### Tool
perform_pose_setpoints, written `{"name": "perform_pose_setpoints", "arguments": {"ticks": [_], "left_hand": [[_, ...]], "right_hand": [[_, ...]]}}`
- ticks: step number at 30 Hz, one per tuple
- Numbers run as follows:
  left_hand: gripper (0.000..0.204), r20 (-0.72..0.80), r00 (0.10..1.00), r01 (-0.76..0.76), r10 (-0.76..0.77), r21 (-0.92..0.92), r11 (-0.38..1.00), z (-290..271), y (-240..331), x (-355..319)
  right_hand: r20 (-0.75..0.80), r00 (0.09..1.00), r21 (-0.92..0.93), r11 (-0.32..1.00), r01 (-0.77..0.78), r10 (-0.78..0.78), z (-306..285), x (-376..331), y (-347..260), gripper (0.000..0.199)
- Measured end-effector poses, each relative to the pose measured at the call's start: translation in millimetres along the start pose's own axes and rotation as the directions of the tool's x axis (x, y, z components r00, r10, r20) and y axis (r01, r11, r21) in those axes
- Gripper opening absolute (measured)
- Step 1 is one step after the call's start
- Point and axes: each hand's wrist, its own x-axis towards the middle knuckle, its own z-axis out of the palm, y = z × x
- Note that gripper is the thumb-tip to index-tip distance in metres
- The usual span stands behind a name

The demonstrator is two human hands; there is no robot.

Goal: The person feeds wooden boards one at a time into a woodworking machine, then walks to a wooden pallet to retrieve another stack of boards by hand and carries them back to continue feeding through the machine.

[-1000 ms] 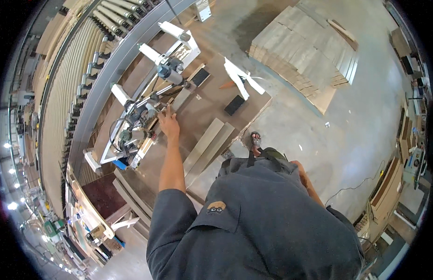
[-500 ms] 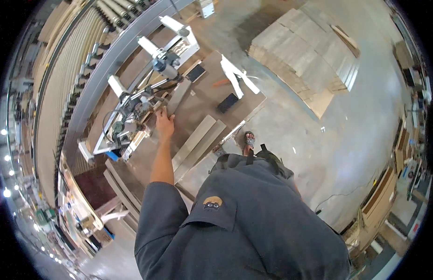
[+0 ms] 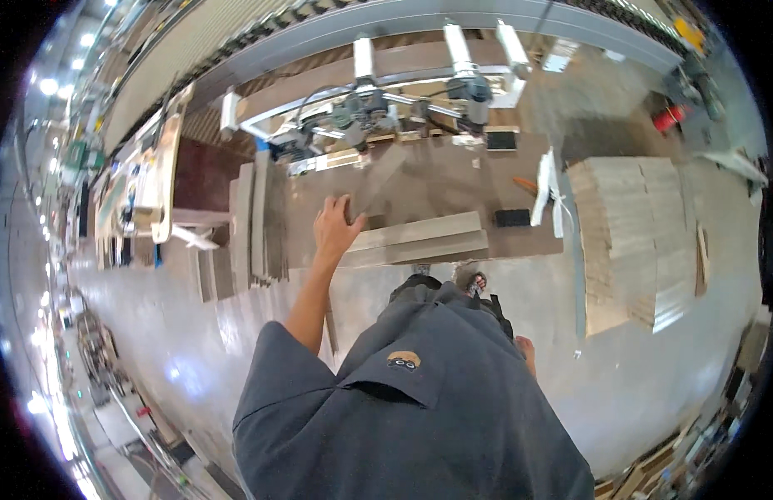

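My left hand (image 3: 336,227) is over the left-middle of a brown worktable (image 3: 445,179), thumb and fingers apart. Its fingertips are by the near end of a short grey-brown board (image 3: 381,179) lying at a slant; whether they touch it I cannot tell. Two longer boards, a far one (image 3: 428,229) and a near one (image 3: 424,249), lie along the front edge, just right of the hand. Behind stands a machine (image 3: 353,121) with white cylinders and grey motor units. My right hand (image 3: 526,348) shows only in part at my right side; its fingers are mostly hidden.
Several boards (image 3: 257,221) are stacked at the table's left end. On the right side lie a black block (image 3: 512,218), an orange-handled tool (image 3: 525,184) and white strips (image 3: 545,187). A large board stack (image 3: 628,237) stands on the floor to the right. A roller conveyor (image 3: 311,29) runs behind.
The view has turned, so the table now lies level across it. My left hand has drawn back from the machine toward the front edge. Part of my right hand has come into view.
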Motion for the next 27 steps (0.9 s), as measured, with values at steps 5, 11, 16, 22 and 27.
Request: {"name": "perform_pose_setpoints", "arguments": {"ticks": [5,11,16,22,27], "left_hand": [[0.057,-0.237,0.927,0.31,-0.29,0.049,0.95,-26.3,-74.4,-45.1],[0.057,-0.422,0.798,0.518,-0.43,0.116,0.847,-72.6,-154.8,-24.4],[0.055,-0.442,0.859,0.398,-0.256,0.264,0.879,-60.6,-203.1,-4.8],[0.046,-0.43,0.86,0.412,-0.276,0.265,0.872,-49.0,-192.2,-11.1],[0.036,-0.5,0.836,0.386,-0.228,0.238,0.891,-40.7,-180.0,-5.3]], "right_hand": [[0.069,0.979,0.283,0.937,-0.204,0.193,-11.3,30.1,-45.4,0.028],[0.121,0.94,0.125,0.935,-0.332,0.318,4.1,55.6,-119.4,0.025],[0.136,0.963,0.067,0.968,-0.243,0.232,15.0,75.7,-133.8,0.026],[0.025,0.983,0.119,0.976,-0.181,0.179,24.2,40.8,-146.4,0.028],[0.13,0.961,0.23,0.936,-0.267,0.242,28.0,20.5,-59.2,0.03]]}}
